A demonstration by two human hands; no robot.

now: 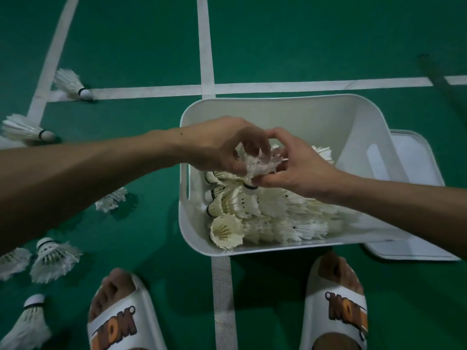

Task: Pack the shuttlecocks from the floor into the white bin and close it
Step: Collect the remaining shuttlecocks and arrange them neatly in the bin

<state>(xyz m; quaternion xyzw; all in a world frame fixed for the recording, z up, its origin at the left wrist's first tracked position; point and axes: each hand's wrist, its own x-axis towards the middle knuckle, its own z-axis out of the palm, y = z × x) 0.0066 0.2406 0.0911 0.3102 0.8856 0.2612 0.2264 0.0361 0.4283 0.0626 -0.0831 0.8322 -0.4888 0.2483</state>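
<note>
A shuttlecock (257, 162) is held cork-down just above the rows (252, 210) stacked in the white bin (290, 114), base pinched by the right hand (298, 168), skirt gripped by the left hand (222, 145).

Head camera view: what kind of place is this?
Probably a badminton court: a green sports floor marked with white court lines, feather shuttlecocks scattered on it, more heaped in a white bin.

White slides (111, 324), orange lettering
</note>
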